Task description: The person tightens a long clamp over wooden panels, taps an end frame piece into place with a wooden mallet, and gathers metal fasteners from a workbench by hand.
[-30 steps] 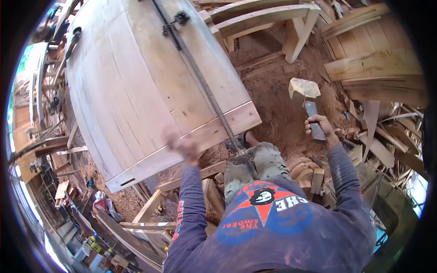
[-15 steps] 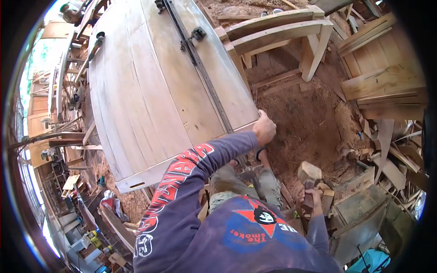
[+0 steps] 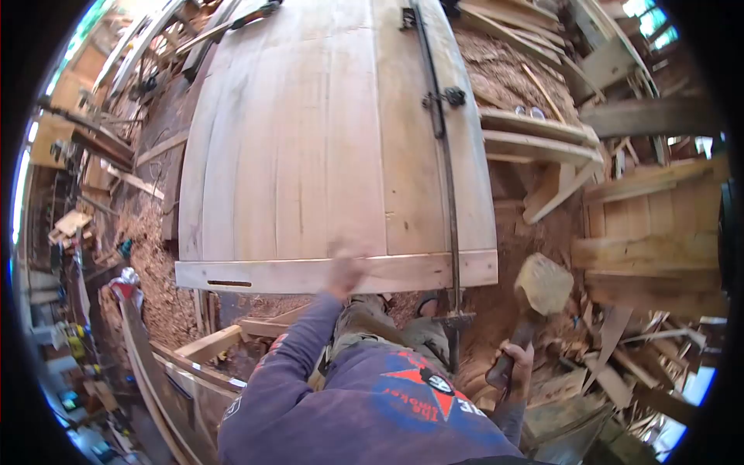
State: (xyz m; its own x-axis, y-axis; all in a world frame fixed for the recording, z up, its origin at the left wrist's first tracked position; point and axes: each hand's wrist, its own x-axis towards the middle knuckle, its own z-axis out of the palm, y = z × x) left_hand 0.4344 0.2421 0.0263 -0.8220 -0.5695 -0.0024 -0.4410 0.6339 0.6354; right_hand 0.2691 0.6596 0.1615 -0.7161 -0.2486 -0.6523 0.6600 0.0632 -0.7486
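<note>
A wide panel of pale wooden boards [image 3: 302,155] lies in front of me, with a crosswise end strip [image 3: 310,273] along its near edge. Over that strip is my left hand [image 3: 346,273], smeared by motion, so its fingers are unclear. My right hand [image 3: 519,363] is closed around the handle of a wooden mallet [image 3: 545,284], held head up to the right of the panel. A long bar clamp [image 3: 447,170] runs lengthwise over the panel's right side, its screw end hanging past the near edge by my legs.
A curved wooden frame [image 3: 542,146] stands right of the panel. Stacked boards [image 3: 651,232] and offcuts lie farther right. Wood shavings [image 3: 155,240] cover the ground on the left, near loose timbers [image 3: 209,343]. A power tool [image 3: 252,15] rests at the panel's far left corner.
My view has turned, so the panel now appears straighter. The mallet has been lifted in my right hand from among the wood blocks. My left hand has moved leftward along the near edge.
</note>
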